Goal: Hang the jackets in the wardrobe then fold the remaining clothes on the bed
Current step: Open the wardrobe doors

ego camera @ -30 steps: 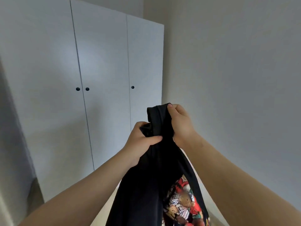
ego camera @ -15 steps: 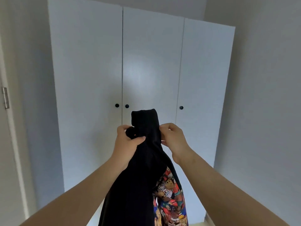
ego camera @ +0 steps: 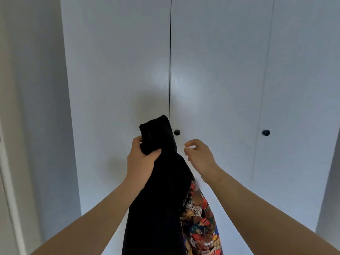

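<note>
Centrally, left hand (ego camera: 141,159) gripping black jacket (ego camera: 160,181), right hand (ego camera: 200,155) loose near knob (ego camera: 177,132)

Matt black cloth jacket (ego camera: 158,190) — smooth, faintly sheened white wardrobe doors (ego camera: 211,70)

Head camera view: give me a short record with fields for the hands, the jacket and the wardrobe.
Left hand: grips the black jacket near its top
Right hand: empty, fingers loosely curled, close to a black knob
Jacket: hangs down, cartoon-print fabric beside it
Wardrobe: doors closed, second knob further right
</note>
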`<state>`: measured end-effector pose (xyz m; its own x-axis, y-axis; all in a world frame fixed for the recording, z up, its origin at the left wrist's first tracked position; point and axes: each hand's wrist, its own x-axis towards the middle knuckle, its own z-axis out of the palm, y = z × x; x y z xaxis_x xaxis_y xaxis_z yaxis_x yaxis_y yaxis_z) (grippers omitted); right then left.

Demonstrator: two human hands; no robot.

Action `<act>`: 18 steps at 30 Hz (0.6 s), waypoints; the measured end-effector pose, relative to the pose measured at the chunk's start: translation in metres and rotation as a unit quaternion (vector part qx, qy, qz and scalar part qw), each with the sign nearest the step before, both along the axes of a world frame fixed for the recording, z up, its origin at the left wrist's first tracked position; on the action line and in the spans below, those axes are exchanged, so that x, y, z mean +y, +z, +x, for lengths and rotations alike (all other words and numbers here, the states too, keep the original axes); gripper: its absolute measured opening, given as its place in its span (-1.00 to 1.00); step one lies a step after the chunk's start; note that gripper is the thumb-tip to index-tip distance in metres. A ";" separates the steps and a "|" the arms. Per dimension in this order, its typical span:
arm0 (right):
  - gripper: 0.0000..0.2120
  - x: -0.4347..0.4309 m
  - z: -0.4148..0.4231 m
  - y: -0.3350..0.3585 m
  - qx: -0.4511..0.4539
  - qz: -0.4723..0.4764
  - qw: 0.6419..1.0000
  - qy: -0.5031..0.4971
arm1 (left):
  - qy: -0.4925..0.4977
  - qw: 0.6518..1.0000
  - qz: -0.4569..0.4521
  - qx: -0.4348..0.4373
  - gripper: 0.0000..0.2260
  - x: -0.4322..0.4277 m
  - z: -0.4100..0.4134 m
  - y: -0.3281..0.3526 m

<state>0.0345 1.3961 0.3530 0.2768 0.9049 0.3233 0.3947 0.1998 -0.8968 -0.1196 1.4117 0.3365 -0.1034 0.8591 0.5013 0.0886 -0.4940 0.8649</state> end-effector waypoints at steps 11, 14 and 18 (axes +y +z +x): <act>-0.54 0.182 -0.014 -0.002 -0.063 -0.025 0.994 -0.091 | -0.070 0.995 -0.068 -0.036 -0.68 0.143 -0.026 0.001; -0.66 0.200 -0.016 -0.006 -0.051 -0.014 0.996 -0.078 | -0.072 0.994 -0.078 -0.041 -0.68 0.159 -0.033 -0.006; -0.88 0.206 -0.012 -0.003 -0.032 0.024 0.995 -0.086 | -0.068 0.992 -0.083 -0.073 -0.68 0.162 -0.034 -0.008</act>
